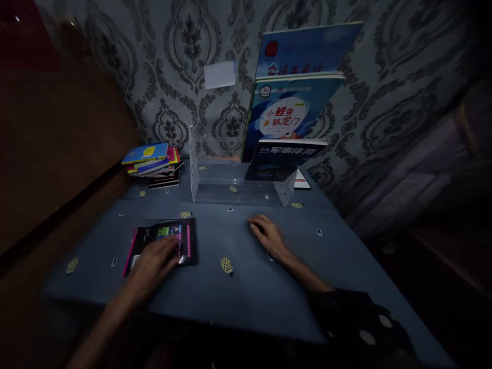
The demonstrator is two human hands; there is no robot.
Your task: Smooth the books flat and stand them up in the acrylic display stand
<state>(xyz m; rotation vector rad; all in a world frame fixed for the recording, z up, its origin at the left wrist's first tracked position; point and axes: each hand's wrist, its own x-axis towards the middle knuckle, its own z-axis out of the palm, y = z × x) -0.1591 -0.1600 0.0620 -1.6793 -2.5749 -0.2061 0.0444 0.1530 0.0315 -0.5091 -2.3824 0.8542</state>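
A black book with pink edging (188, 238) lies flat on the table's left side. My left hand (156, 259) rests over its cover, fingers stretched out and not wrapped round it. Part of the cover is hidden beneath that hand. Right of centre, my right hand (268, 236) lies on the tablecloth, fingers loosely extended and holding nothing. Beyond both hands stands a clear acrylic book rack (230, 192). In its right part lean a dark book (282, 161), a blue-green picture book (295, 107) with a fish on it, and a taller blue book (307, 48) behind.
At the back left corner sits a pile of several books (154, 159). The table (215, 292) has a blue-grey cloth with pineapple prints. A white-edged flat item (302, 180) lies behind the rack's right end. Patterned wallpaper (226, 123) with a white paper (219, 75) rises behind.
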